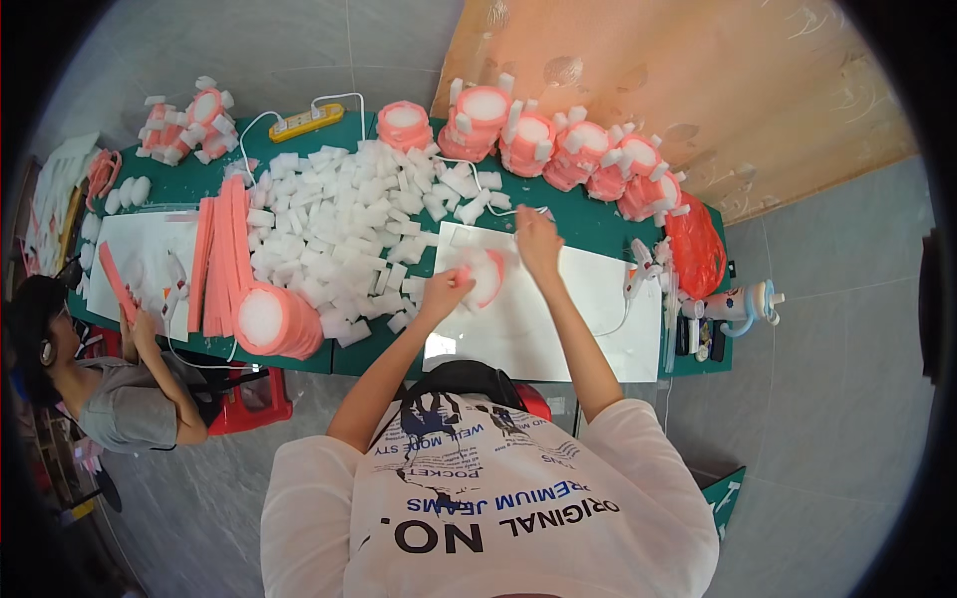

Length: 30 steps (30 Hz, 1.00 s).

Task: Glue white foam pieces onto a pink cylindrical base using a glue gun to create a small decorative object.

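Around you, a grey tiled wall (249, 50) fills the upper left of the frame, and an orange curtain (648, 110) hangs across the upper right. Your green table (588, 219) spans the middle. At the left edge sits a co-worker (140, 404), holding a pink strip. A heap of white foam pieces (339, 219) covers the table left of centre, and your white board (588, 329) lies just right of it. Pink-and-white foam bundles (478, 115) line the table's far edge, with a red plastic bag (698, 244) at the right end of the row. Beside the board's right edge is a white tool (643, 264) with a cable.

The pink-and-white foam piece (496, 279) is over the board's upper left part, near the centre of the frame. Your left hand (449, 291) grips its left side between thumb and fingers. Your right hand (538, 239) is raised over the board's upper edge, apart from the piece; whether its fingers hold anything small, you can't tell from here. The step seems to be handling this one piece; the next move likely calls for a steady left pinch and careful right-hand placement.
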Tool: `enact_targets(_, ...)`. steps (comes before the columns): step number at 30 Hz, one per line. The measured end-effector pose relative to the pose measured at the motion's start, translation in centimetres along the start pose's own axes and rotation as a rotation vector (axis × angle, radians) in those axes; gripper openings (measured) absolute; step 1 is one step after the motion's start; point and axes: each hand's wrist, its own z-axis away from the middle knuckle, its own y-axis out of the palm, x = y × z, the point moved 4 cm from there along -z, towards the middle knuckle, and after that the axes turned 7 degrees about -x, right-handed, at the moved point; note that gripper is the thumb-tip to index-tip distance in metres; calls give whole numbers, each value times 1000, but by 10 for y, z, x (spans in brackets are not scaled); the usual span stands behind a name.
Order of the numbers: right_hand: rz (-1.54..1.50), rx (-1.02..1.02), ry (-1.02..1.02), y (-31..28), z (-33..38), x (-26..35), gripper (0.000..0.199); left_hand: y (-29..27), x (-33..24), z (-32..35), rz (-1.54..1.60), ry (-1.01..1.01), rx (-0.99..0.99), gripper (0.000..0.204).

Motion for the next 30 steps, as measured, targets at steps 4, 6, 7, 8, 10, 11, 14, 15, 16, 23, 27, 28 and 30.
enact_targets(4, -293, -323, -179, -48, 8, -5, 23, -27, -5, 11, 772, -289, -96, 34)
enact_targets(6, -355, -266, -163, -56, 22, -10, 20, -34, -2, 15, 1130, -356, -127, 28)
enact_targets(7, -413, -206, -142, -57, 28, -13, 17, -40, -8, 17, 1127, -351, -129, 28)
enact_targets(8, -468, -122, -61, -54, 35, -17, 16, -46, -14, 20, 1214, -332, -131, 28)
enact_targets(10, -526, 59, 51, -47, 48, -22, 18, -55, -23, 25, 1298, -309, -133, 28)
enact_targets(11, -575, 245, 165, -39, 55, -25, 20, -58, -28, 26, 1319, -278, -121, 29)
enact_targets(14, -831, 498, 284, -25, 73, -11, 28, -60, -20, 22, 1338, -217, -95, 29)
enact_targets(15, -834, 498, 281, -22, 76, -6, 28, -61, -22, 20, 1342, -190, -73, 30)
enact_targets(16, -900, 540, 297, -19, 80, 0, 30, -62, -22, 18, 1339, -185, -75, 30)
enact_targets(23, -1082, 542, 336, 2, 84, 17, 29, -47, -14, 10, 1188, -158, -10, 33)
enact_targets(27, -1082, 448, 333, 9, 86, 5, 17, -23, 33, 4, 1256, 111, 11, 30)
enact_targets(28, -1005, 415, 315, 7, 79, -20, 20, -19, 20, 4, 1168, 68, -9, 33)
enact_targets(30, -862, 359, 148, 9, 68, -38, 21, -6, 57, -1, 1283, -14, -171, 36)
